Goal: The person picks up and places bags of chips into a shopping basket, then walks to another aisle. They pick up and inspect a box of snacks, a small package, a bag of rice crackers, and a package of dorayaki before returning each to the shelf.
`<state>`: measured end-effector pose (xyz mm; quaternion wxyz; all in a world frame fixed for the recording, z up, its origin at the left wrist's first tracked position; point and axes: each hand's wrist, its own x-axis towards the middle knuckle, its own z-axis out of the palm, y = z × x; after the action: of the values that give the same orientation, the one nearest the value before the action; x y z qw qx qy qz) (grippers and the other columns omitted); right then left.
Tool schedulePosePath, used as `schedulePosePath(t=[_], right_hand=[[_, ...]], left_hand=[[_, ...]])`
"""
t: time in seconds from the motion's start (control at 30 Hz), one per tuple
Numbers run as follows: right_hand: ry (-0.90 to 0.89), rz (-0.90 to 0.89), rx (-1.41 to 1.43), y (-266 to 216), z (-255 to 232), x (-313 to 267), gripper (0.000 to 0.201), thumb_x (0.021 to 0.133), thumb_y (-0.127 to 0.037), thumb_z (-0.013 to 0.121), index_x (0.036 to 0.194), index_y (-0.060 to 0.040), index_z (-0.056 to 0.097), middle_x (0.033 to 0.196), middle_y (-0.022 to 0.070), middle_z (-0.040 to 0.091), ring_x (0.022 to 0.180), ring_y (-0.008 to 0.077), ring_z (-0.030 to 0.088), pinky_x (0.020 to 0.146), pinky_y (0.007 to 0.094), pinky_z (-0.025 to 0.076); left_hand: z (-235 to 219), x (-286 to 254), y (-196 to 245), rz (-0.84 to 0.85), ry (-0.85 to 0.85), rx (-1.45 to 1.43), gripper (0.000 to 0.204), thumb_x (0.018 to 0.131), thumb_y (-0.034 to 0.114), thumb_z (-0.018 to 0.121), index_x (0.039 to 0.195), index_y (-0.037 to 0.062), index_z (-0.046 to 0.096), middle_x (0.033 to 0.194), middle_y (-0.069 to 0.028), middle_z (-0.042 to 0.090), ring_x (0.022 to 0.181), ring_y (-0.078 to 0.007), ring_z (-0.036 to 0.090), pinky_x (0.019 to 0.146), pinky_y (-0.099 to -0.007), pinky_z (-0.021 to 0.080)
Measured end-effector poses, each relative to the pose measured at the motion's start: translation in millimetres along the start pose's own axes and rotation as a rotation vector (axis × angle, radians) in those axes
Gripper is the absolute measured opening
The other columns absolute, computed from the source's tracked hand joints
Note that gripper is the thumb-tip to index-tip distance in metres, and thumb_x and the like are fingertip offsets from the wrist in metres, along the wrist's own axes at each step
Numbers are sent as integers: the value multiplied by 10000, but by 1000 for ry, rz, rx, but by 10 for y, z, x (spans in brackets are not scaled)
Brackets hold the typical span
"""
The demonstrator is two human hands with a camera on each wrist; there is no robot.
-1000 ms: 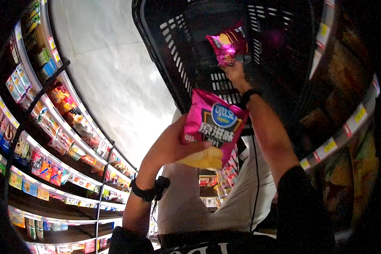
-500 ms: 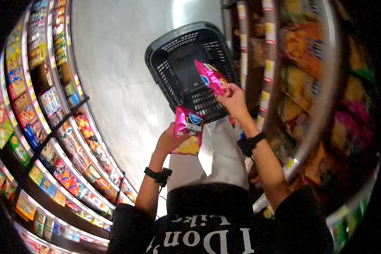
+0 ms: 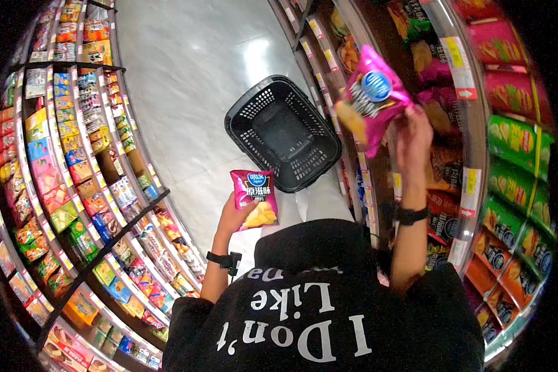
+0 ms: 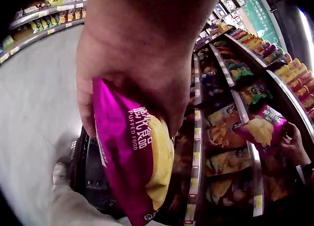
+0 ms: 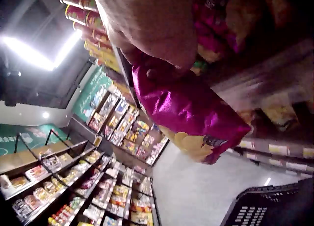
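Observation:
In the head view the left hand (image 3: 234,214) grips the side of a magenta chip bag (image 3: 254,197) low in front of the body. The right hand (image 3: 413,133) pinches the edge of a second magenta chip bag (image 3: 373,99), raised beside the right-hand shelves. The left wrist view shows the left hand (image 4: 137,64) round its bag (image 4: 130,142), and the other bag (image 4: 265,129) in the right hand (image 4: 294,145) farther off. In the right wrist view the right hand (image 5: 157,35) holds its bag (image 5: 189,108) from above.
A black basket (image 3: 285,133), with nothing seen in it, stands on the grey floor (image 3: 186,80) ahead of the legs. Snack shelves line both sides; the right-hand shelf edge (image 3: 459,62) is close to the raised bag. Green bags (image 3: 519,142) lie farther right.
The right hand has lifted its bag up out of the basket and over to the right-hand shelves. The left hand still holds its bag. The head view has shifted, showing more of the shelves.

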<state>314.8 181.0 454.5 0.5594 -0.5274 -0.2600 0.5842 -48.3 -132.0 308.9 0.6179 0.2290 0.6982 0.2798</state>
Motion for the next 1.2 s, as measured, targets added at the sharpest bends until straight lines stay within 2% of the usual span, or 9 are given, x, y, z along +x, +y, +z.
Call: schedulePosePath(t=[0.27, 0.3, 0.33, 0.37, 0.8, 0.93, 0.97, 1.0, 1.2], right_hand=[[-80, -205, 197, -59, -1288, 1484, 546, 1064, -415, 543, 1485, -69, 506, 1525, 175, 507, 1387, 344, 504, 1165, 553, 399], [-980, -191, 412, -433, -995, 1000, 631, 1068, -490, 499, 1583, -143, 390, 1618, 141, 405, 1459, 343, 430, 1187, 606, 335], [-481, -280, 247, -339, -1152, 1284, 627, 1070, -484, 497, 1584, -140, 388, 1619, 138, 404, 1461, 340, 428, 1189, 598, 333], [-368, -284, 181, -291, -1144, 1341, 624, 1073, -478, 494, 1584, -138, 386, 1620, 135, 402, 1463, 338, 425, 1190, 591, 331], [-5, -263, -121, 89, -981, 1213, 613, 1071, -386, 541, 1573, -70, 385, 1588, 121, 440, 1455, 305, 430, 1173, 458, 364], [-99, 175, -504, 50, -721, 361, 621, 951, -359, 735, 1461, -78, 520, 1339, 92, 645, 1106, 226, 665, 902, 370, 548], [-450, -38, -267, 320, -739, 165, 577, 927, -293, 769, 1417, -84, 549, 1215, 51, 696, 960, 181, 697, 810, 328, 557], [-674, 122, -416, 374, -742, -32, 619, 911, -240, 785, 1447, -97, 511, 1261, 82, 685, 998, 150, 689, 770, 290, 554], [-874, 512, -522, 301, -352, -1104, 583, 905, -218, 816, 1392, -18, 565, 1223, 43, 693, 1066, 127, 649, 988, 318, 512]], left_hand=[[140, -344, 348, 128, 10, 168, 576, 865, 274, 849, 1305, 15, 582, 1174, -117, 718, 1067, -187, 683, 955, -351, 539], [150, -374, 344, 139, 9, 133, 579, 861, 274, 852, 1303, 15, 583, 1171, -112, 718, 1066, -185, 683, 955, -348, 539], [167, -385, 357, 155, 11, 97, 582, 858, 275, 856, 1301, 14, 584, 1169, -108, 719, 1066, -183, 683, 955, -346, 539], [185, -415, 371, 150, 29, 80, 579, 856, 269, 857, 1300, 17, 585, 1174, -105, 717, 1068, -181, 681, 956, -341, 537], [534, -538, 925, 308, -66, 74, 678, 847, 273, 860, 1396, 24, 551, 1236, -120, 709, 1125, -186, 670, 992, -349, 523], [773, -491, 1269, 341, -90, 87, 730, 862, 250, 852, 1462, 26, 502, 1273, -126, 690, 1155, -184, 653, 1015, -345, 510], [843, -507, 1381, 358, -134, 13, 730, 865, 231, 849, 1469, 25, 493, 1286, -118, 681, 1167, -180, 643, 1025, -344, 504], [913, -516, 1494, 380, -179, -62, 731, 868, 212, 846, 1476, 24, 484, 1298, -111, 671, 1180, -177, 633, 1035, -343, 498], [1074, -560, 1836, 428, -355, -150, 804, 869, 197, 847, 1518, 10, 412, 1387, -82, 598, 1241, -162, 579, 1075, -345, 469]])
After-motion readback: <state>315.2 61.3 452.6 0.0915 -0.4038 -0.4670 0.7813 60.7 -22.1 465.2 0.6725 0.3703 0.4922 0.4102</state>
